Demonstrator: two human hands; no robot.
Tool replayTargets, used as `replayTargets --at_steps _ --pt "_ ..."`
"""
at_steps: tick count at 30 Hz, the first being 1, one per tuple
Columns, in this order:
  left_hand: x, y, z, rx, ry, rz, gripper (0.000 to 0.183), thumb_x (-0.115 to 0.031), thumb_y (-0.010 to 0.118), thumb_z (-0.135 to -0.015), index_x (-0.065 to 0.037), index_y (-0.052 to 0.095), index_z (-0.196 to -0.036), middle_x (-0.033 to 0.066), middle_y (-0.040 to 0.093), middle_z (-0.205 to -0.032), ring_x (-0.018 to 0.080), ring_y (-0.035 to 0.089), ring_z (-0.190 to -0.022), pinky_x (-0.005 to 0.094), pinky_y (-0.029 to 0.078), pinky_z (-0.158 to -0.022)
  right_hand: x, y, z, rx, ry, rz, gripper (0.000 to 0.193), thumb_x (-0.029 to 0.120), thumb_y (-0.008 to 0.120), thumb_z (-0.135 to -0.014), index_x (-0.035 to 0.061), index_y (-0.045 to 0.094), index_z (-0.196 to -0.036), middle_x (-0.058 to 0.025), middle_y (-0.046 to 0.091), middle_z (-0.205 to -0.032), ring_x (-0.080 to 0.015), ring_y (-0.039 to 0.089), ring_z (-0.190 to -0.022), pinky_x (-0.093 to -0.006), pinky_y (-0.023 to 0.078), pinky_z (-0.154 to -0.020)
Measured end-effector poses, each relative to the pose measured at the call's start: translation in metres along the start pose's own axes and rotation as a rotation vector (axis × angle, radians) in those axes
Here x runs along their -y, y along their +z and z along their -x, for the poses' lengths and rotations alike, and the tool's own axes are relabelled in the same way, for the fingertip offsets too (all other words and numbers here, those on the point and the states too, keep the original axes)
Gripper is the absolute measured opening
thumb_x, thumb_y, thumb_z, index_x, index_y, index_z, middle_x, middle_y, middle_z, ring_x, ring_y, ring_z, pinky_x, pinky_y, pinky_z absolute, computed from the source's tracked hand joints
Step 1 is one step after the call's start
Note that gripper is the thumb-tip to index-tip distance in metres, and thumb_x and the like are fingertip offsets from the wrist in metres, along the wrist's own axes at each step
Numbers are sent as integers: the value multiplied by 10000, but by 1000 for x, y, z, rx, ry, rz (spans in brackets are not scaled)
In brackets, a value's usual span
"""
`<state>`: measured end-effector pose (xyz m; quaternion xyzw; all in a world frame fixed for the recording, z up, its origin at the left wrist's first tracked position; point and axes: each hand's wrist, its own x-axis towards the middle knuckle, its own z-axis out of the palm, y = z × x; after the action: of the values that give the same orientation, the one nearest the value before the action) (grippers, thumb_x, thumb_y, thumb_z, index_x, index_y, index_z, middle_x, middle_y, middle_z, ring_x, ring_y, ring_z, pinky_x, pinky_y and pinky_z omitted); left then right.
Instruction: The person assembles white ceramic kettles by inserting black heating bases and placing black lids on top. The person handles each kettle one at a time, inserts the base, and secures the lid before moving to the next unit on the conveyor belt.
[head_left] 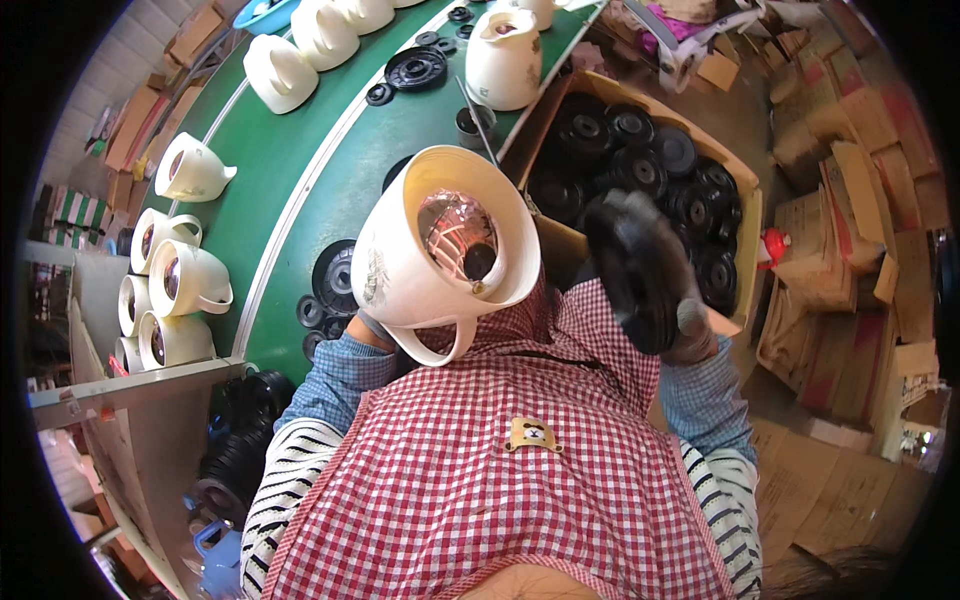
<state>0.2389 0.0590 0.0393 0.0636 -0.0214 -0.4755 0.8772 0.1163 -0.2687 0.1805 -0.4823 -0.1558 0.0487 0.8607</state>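
Jugs [190, 278], cream and close together, line the far-left side of the green surface [270, 130]; with so little room between them, one knocked jug could jostle its neighbours. Further right, loose black discs [338, 278] of different sizes lie on the surface near my left sleeve [335, 378], where a careless elbow could push them off. The fingers of my left hand [375, 328] are mostly hidden behind the cream jug [392, 240] that I hold up in front of my apron [480, 420], so I cannot tell how firmly they press; its wide mouth faces up at me and its handle points towards my body. A shiny liner [445, 220] sits inside that mouth, and I judge it the fragile part: a slipping grip or a hard tap could crack it. Beside the surface, an open carton [750, 215] is heaped with black parts [640, 170]; the pile looks loose, so a rough tug could send some sliding. Rightmost, the fingers of my right hand [690, 335] pinch a black ringed part [632, 285], thumb on the near side, though blur hides most fingertips; swung too fast, it could fly loose, hit the carton's edge or chip the liner
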Motion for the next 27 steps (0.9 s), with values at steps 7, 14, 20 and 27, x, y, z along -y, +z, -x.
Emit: replayTargets --at_steps 7,14,20,27 --pt "27 -3 -33 32 -131 49 790 -594 488 -967 -68 401 -1550 175 480 -1538 304 529 -1372 431 412 -1151 -23 -7 -33 80 -444 565 1013 499 828 -758 -42 425 -1513 -282 288 -1612 -391 269 -1512 -483 194 -1227" --pt "45 -11 -37 61 -171 120 804 -629 465 -972 -74 403 -1551 178 476 -1544 309 529 -1375 433 413 -1151 -28 -11 -16 14 -349 903 1105 650 785 -700 -9 443 -1519 -307 290 -1602 -448 291 -1488 -531 223 -1205" --pt "49 -11 -42 72 -206 147 817 -660 445 -977 -80 405 -1551 181 472 -1548 313 530 -1376 434 414 -1151 -26 -16 -12 79 -414 998 1073 673 767 -704 42 468 -1519 -315 294 -1600 -479 327 -1455 -575 231 -1186" --pt "45 3 -42 120 -265 179 834 -695 423 -983 -86 407 -1552 185 467 -1554 317 530 -1379 435 416 -1151 -27 -23 -8 108 -485 1093 1075 736 727 -721 64 477 -1522 -309 308 -1596 -490 324 -1452 -589 238 -1178"
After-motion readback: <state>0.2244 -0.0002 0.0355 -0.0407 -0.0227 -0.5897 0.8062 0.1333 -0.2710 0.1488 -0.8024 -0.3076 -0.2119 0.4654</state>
